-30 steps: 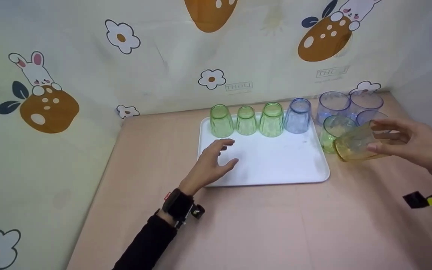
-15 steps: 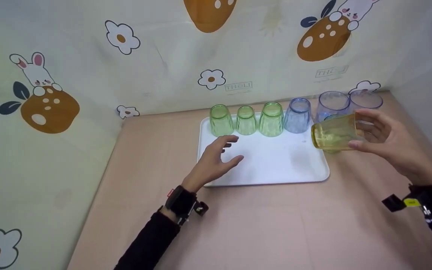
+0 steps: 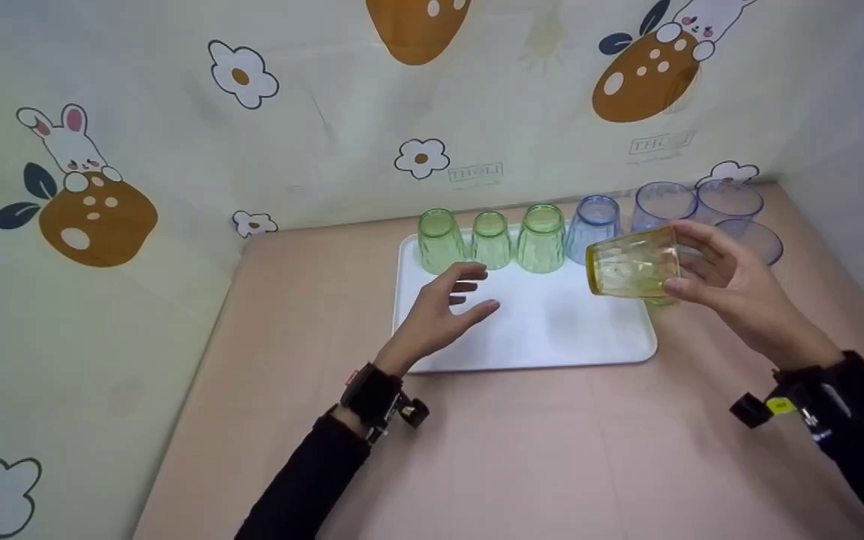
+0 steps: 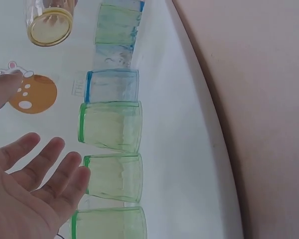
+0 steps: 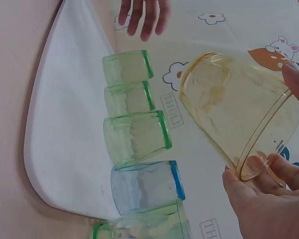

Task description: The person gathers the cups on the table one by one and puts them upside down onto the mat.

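My right hand (image 3: pixel 739 300) pinches a clear yellow drinking glass (image 3: pixel 631 264) by its rim, thumb on one side and fingers on the other. The glass lies sideways in the air, base to the left, over the right end of a white tray (image 3: pixel 514 330); the right wrist view shows the grip at the glass's (image 5: pixel 234 104) mouth. My left hand (image 3: pixel 439 311) hovers over the tray's left part, fingers spread and loosely bent, holding nothing. Along the tray's back edge stand upside-down glasses: green ones (image 3: pixel 541 240) and a blue one (image 3: pixel 594 232) at the right.
Right of the tray, upright bluish glasses (image 3: pixel 730 201) stand at the table's back corner. A green glass (image 3: pixel 661 301) there is mostly hidden behind the yellow one. A patterned cloth wall (image 3: pixel 327 150) rises behind the table (image 3: pixel 522 450).
My right hand has carried the yellow glass left, from beside the upright glasses to over the tray, and turned it more level. My left hand has shifted slightly right and up.
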The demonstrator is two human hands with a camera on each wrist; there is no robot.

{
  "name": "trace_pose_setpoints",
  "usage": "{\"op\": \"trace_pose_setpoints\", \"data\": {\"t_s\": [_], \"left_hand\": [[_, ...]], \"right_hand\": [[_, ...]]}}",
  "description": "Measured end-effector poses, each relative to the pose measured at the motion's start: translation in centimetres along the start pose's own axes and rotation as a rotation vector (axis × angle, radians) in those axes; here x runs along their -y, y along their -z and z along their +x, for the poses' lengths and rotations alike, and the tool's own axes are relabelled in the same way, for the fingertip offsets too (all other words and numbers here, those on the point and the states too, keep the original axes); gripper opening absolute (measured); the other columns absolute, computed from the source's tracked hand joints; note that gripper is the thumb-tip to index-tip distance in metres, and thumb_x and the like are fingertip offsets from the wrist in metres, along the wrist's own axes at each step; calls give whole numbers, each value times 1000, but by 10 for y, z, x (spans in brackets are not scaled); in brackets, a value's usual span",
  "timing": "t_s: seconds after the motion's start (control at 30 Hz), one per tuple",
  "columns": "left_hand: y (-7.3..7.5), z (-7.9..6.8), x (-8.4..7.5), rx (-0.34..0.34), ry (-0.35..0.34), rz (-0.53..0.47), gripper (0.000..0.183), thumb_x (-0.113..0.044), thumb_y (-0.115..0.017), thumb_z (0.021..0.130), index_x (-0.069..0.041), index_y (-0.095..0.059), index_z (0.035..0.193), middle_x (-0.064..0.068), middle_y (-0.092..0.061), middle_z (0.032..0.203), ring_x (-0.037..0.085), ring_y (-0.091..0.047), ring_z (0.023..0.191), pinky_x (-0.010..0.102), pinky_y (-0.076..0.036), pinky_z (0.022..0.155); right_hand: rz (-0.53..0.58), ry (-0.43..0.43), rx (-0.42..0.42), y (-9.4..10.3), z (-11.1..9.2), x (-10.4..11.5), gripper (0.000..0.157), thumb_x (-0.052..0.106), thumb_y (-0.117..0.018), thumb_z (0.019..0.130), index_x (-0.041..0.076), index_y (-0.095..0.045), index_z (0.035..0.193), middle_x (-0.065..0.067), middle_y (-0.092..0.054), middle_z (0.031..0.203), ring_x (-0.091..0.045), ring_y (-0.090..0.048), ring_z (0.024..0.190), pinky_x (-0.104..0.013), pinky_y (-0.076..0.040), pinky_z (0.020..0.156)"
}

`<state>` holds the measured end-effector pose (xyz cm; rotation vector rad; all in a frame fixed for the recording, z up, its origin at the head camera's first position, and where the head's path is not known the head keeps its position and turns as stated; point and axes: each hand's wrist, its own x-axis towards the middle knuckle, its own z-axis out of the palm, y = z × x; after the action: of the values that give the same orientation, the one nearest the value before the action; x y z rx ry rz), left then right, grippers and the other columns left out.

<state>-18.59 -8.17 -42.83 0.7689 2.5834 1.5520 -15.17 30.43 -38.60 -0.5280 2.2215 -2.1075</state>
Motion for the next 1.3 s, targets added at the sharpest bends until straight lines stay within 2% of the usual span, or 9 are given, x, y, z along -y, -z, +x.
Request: {"op": "trace_pose_setpoints", "data": {"t_s": [0.17, 0.33, 0.57, 0.8, 0.97, 1.1, 1.3], "left_hand": [[-8, 4, -3, 14, 14, -95, 57, -36, -74, 95, -10, -53, 141, 8, -61, 133, 19, -61, 118, 39, -50, 98], [-17, 8, -8, 52, 27, -188, 58, -33, -74, 95, -9, -51, 143, 10, -61, 134, 20, -61, 118, 37, -50, 98], [-27, 13, -15, 99, 79, -294, 64, -31, -74, 95, -13, -46, 149, 6, -59, 138, 18, -60, 120, 33, -49, 99], [-37, 19, -21, 107, 100, -419, 74, -24, -75, 92, -17, -36, 155, 7, -53, 145, 23, -57, 125, 35, -50, 98], [-44, 19, -27, 108, 83, -505, 79, -28, -78, 89, -22, -35, 156, 4, -52, 143, 21, -58, 124, 37, -51, 96], [-47, 20, -30, 89, 40, -558, 74, -25, -77, 90, -22, -40, 154, 5, -55, 138, 25, -61, 118, 41, -55, 91], [-50, 21, -33, 58, -22, -561, 56, -14, -76, 92, -11, -54, 143, 5, -61, 128, 29, -66, 105, 50, -58, 81]], "right_hand": [[33, 12, 53, -10, 4, -6, 66, -7, -62, 97, 3, -33, 156, -20, -37, 151, -26, -47, 132, -28, -50, 96], [54, 2, 61, -20, 7, -8, 64, -6, -61, 98, 2, -34, 155, -20, -37, 151, -28, -45, 136, -31, -49, 98], [39, -24, 83, -34, 11, -8, 65, -1, -60, 100, 4, -31, 157, -18, -36, 153, -35, -47, 135, -35, -50, 97], [122, 10, 120, -45, 14, -13, 64, -4, -58, 99, 2, -30, 157, -20, -35, 152, -36, -47, 134, -37, -50, 98], [180, 24, 147, -53, 14, -17, 63, -7, -55, 99, 0, -30, 156, -20, -33, 154, -34, -50, 131, -40, -51, 96], [180, 27, 169, -59, 13, -19, 63, -7, -55, 99, 1, -30, 156, -19, -33, 154, -35, -49, 132, -38, -52, 95], [166, 33, 182, -61, 13, -24, 63, -6, -55, 99, 1, -30, 156, -19, -34, 155, -35, -47, 134, -38, -51, 96]]}}
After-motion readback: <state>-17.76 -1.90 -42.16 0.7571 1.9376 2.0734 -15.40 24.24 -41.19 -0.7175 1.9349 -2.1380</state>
